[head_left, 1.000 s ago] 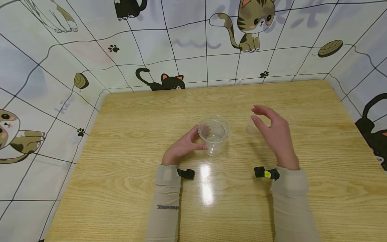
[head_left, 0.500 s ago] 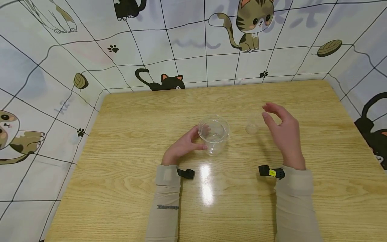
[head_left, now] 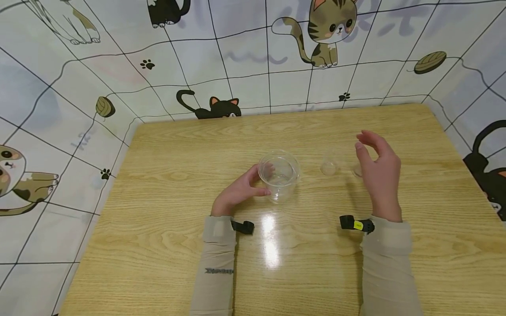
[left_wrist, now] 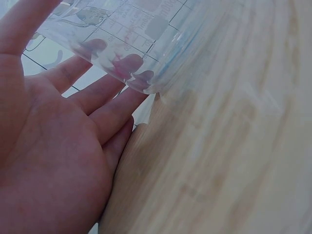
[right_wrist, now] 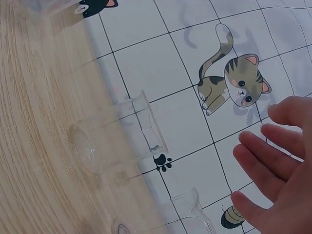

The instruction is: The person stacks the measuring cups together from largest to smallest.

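A wide clear beaker (head_left: 280, 192) stands upright near the middle of the wooden table. My left hand (head_left: 240, 189) grips its left side, thumb in front and fingers behind. In the left wrist view, faint print and scale marks show on the beaker (left_wrist: 129, 36), and the fingertips are visible through its wall. To its right stands a small clear cup (head_left: 329, 166) with a flared rim. Another small clear cup (right_wrist: 192, 209) is partly hidden by my right hand in the head view. My right hand (head_left: 380, 177) hovers beside these cups, fingers loosely curved, holding nothing.
The wooden table (head_left: 158, 245) reaches back to a white wall covering (head_left: 253, 57) printed with a grid and cartoon cats. This covering also runs along both sides. A bright light reflection lies on the table in front of the beaker.
My right hand has moved right and slightly back, first uncovering the small cup beside the beaker, then part of another cup. My left hand and the beaker have stayed put.
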The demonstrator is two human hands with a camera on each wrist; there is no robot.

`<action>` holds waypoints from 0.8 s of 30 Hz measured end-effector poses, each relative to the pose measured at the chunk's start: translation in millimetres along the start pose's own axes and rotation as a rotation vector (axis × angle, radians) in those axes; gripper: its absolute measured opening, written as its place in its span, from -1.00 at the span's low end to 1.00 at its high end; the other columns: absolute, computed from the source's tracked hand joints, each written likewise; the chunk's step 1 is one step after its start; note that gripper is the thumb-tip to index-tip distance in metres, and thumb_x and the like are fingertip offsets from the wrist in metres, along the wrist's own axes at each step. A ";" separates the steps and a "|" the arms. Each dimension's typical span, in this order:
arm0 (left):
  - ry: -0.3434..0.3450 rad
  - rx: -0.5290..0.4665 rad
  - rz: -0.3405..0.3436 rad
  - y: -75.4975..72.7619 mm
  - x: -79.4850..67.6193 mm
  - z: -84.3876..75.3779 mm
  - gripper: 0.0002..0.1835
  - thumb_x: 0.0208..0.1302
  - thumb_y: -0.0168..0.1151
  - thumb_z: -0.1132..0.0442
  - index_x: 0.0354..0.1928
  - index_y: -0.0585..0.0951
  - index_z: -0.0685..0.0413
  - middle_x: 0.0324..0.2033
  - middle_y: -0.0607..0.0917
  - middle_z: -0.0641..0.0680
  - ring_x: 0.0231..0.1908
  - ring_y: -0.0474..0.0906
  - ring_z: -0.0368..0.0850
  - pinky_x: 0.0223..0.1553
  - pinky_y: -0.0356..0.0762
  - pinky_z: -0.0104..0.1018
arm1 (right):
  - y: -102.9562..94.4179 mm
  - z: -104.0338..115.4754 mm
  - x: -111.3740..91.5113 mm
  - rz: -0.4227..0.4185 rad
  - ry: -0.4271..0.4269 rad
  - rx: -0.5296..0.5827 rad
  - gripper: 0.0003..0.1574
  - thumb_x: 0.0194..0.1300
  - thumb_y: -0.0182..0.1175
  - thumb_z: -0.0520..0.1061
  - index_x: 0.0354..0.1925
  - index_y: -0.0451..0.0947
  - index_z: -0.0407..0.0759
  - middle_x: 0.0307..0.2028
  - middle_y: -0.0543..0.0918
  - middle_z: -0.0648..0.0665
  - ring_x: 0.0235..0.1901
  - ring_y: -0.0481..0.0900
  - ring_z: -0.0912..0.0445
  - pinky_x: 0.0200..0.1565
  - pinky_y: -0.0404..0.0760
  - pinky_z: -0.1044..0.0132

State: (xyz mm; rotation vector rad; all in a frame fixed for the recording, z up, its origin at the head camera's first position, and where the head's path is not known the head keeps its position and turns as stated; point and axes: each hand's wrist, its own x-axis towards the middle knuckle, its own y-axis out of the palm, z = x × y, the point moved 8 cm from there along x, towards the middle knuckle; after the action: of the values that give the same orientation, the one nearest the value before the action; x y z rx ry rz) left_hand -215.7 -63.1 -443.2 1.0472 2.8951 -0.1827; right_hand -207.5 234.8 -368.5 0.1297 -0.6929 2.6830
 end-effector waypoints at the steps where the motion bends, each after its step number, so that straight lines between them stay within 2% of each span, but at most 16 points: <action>1: 0.001 0.000 0.000 0.1 -0.1 -0.1 -0.15 0.07 0.33 0.35 0.38 0.10 0.01 0.32 0.26 0.14 0.36 0.06 -0.07 0.35 -0.04 -0.12 | -0.9 -0.7 0.3 -0.008 0.002 0.000 -0.54 0.33 0.00 0.13 0.18 0.39 0.19 0.09 0.52 0.08 0.18 0.35 0.23 0.18 0.28 0.15; 8: -0.003 0.006 -0.007 -0.4 -0.3 1.1 -0.15 0.07 0.34 0.33 0.37 0.12 0.01 0.32 0.27 0.13 0.36 0.07 -0.08 0.35 -0.03 -0.13 | -8.1 -6.7 1.7 -0.056 0.022 0.006 -0.56 0.33 0.01 0.09 0.16 0.41 0.19 0.09 0.52 0.06 0.17 0.34 0.25 0.20 0.26 0.22; 17: 0.007 -0.002 -0.006 0.1 0.8 0.6 -0.16 0.06 0.34 0.34 0.37 0.13 0.01 0.32 0.27 0.14 0.36 0.07 -0.08 0.35 -0.03 -0.11 | -24.4 -17.6 5.3 -0.185 0.088 -0.052 -0.55 0.32 0.01 0.09 0.13 0.47 0.06 0.15 0.48 0.05 0.24 0.23 0.20 0.26 0.14 0.21; 24: 0.003 -0.002 -0.011 -0.5 -0.1 1.0 -0.15 0.05 0.35 0.34 0.37 0.13 -0.04 0.32 0.28 0.13 0.36 0.08 -0.09 0.35 -0.03 -0.13 | -30.2 -23.7 6.8 -0.214 0.095 -0.089 -0.52 0.32 -0.01 0.09 0.16 0.44 0.04 0.18 0.44 0.02 0.25 0.17 0.19 0.26 0.12 0.21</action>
State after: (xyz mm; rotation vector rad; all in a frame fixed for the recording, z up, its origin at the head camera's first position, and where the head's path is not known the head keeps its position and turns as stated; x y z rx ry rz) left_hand -216.0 -63.7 -444.2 1.0327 2.9032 -0.1787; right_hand -202.6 273.0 -374.5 0.0493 -0.7235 2.4334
